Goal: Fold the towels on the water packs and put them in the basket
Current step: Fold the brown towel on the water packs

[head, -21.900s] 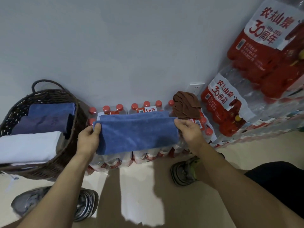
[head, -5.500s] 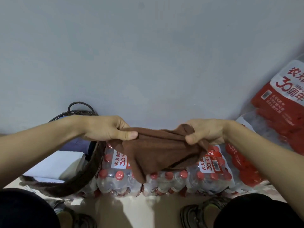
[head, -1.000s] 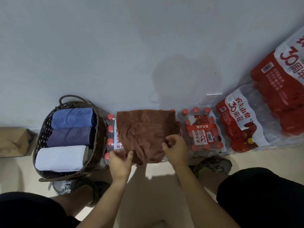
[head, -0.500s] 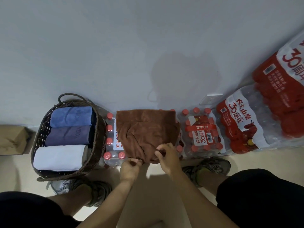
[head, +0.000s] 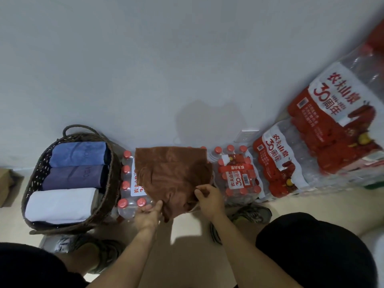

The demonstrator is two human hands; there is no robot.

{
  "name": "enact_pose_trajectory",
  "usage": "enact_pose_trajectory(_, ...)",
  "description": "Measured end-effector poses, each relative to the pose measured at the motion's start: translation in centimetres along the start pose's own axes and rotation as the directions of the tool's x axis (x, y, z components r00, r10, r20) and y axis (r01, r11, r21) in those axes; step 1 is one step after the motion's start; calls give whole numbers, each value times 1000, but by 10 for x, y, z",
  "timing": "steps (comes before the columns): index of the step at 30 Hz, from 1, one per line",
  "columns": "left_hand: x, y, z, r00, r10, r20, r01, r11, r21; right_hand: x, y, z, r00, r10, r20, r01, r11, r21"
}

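Observation:
A brown towel (head: 172, 173) lies spread and wrinkled on a low pack of red-capped water bottles (head: 129, 190) by the wall. My left hand (head: 148, 215) holds the towel's near left corner at the pack's front edge. My right hand (head: 208, 198) pinches the near right edge of the towel. To the left stands a dark wicker basket (head: 108, 183) holding three folded towels: a blue one (head: 78, 153) at the back, a purple one (head: 73, 177) in the middle, a white one (head: 60, 204) in front.
A second low bottle pack (head: 239, 177) sits right of the towel, and larger red-labelled packs (head: 324, 138) are stacked at the right. A cardboard box (head: 8, 183) lies at the far left. My shoes and knees are on the beige floor below.
Both hands have shifted along the towel's near edge: the left hand moved left to the corner, the right hand moved right and up. The towel is spread a little wider.

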State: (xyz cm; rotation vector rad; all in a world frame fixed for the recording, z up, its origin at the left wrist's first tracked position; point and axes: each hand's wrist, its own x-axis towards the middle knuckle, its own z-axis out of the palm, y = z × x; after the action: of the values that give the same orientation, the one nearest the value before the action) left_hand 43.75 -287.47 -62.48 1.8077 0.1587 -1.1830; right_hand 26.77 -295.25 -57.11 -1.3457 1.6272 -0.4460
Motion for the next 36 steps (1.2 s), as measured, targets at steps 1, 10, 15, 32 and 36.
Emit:
enact_pose_trajectory(1,2,0,1,999,-13,-49,12,1000,-23,-2,0,1,1000,2,-1,-2,1000,-20)
enact_pose_trajectory(10,9,-8,4,999,6,-33,1,975,221,-3,-5,2,1000,-17,-17,16,1000,-24)
enact_pose_trajectory(15,-5,2,7,985,170,10,-163,924,345,0,-10,-7,998,33,59,-26,993,-114)
enact_pose_trajectory(32,-107,157,-21,833,58,551,-129,987,92,-39,-105,-36,786,-288,547,406,908,-105)
enact_pose_trajectory(36,-110,152,-32,810,98,578,-304,913,273,-39,-98,-27,825,-315,469,348,937,18)
